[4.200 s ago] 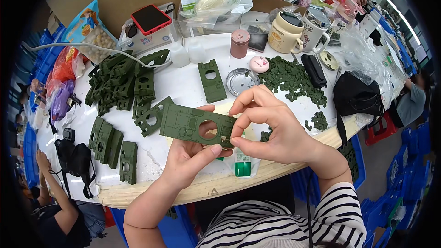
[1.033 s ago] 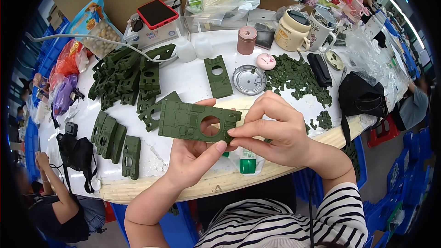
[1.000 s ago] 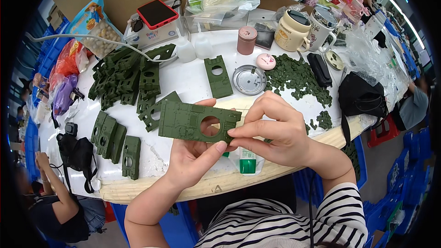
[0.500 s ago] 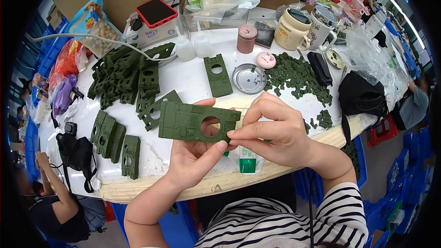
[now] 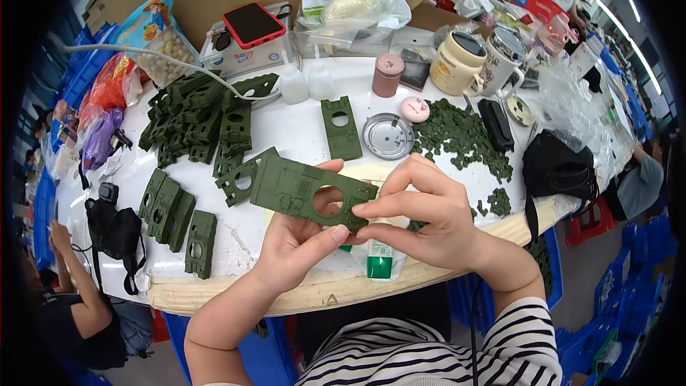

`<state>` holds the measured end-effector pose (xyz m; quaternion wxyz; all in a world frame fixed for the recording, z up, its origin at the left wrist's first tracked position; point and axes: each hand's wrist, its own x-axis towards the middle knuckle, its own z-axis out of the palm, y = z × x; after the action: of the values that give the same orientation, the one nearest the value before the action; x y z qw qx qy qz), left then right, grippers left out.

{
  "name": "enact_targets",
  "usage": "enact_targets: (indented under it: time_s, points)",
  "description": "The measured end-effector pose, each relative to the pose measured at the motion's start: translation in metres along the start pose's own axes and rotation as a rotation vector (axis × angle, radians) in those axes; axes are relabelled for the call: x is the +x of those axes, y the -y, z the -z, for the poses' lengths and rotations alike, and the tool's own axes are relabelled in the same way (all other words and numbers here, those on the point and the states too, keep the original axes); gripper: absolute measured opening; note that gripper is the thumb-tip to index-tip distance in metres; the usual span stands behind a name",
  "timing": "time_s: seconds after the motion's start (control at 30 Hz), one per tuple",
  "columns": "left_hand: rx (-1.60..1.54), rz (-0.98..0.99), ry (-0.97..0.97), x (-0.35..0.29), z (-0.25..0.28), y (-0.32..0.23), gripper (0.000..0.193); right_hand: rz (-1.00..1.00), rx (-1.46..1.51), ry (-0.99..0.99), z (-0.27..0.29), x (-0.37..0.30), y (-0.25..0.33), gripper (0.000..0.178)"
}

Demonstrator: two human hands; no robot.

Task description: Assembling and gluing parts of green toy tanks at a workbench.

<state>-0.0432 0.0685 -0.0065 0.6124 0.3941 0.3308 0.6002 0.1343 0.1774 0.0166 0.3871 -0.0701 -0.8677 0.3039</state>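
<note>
My left hand [image 5: 293,246] grips a dark green plastic toy tank hull [image 5: 286,187] from below, thumb along its near edge. The hull is tilted, with a large round hole towards its right end. At that right end, my right hand [image 5: 436,218] is closed, thumb and forefinger pinching by the corner; whether a small piece lies between the fingertips is hidden. Beneath the hands is a white tube with a green cap [image 5: 379,266], partly covered. A similar single hull [image 5: 341,136] lies flat beyond them. To the right spreads a pile of small green parts [image 5: 457,132].
More green hulls are heaped [image 5: 189,118] at the left, with several nearer the front edge [image 5: 166,207]. A round metal dish [image 5: 388,136], a pink tin [image 5: 387,75], two mugs [image 5: 457,63] and a black bag [image 5: 561,171] stand around. A white cable [image 5: 179,61] crosses the back left.
The held hull has tipped slightly, its right end now lower in the picture. Both hands keep their hold. The whole view has shifted a little.
</note>
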Motion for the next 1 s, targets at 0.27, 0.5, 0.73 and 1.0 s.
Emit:
enact_targets:
  time_s: [0.27, 0.5, 0.73, 1.0]
  points:
    - [0.058, 0.045, 0.137, 0.004, 0.006, -0.004, 0.071, -0.339, 0.41, 0.06, 0.001, -0.001, 0.0, 0.056]
    - [0.067, 0.043, 0.154, 0.0, 0.011, 0.004, 0.054, -0.404, 0.52, 0.114, -0.003, -0.001, -0.003, 0.058]
    - [0.108, 0.039, 0.163, 0.001, 0.009, 0.003, 0.053, -0.414, 0.51, 0.134, -0.004, -0.003, -0.006, 0.062]
    - [0.126, 0.02, 0.17, 0.0, 0.004, 0.005, 0.051, -0.434, 0.565, 0.167, -0.002, -0.002, -0.004, 0.065]
